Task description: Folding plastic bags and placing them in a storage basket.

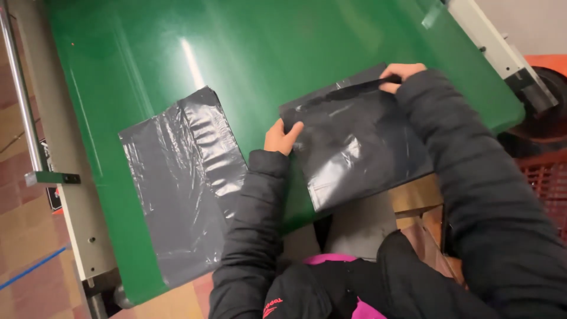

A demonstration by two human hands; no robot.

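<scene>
On green belt [248, 47], both hands' fingers gripping grey poly bag [354, 147], left hand [282, 137], right hand [399, 75], contents unseen

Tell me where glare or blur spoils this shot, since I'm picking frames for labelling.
Head view: a bright streak of glare runs down the glossy green surface; the flat grey bag and the held bag show pale sheen on their wrinkles. The left hand and right hand are slightly soft, the dark sleeves lose detail, and the straight edges lean, as with a wide lens.
</scene>
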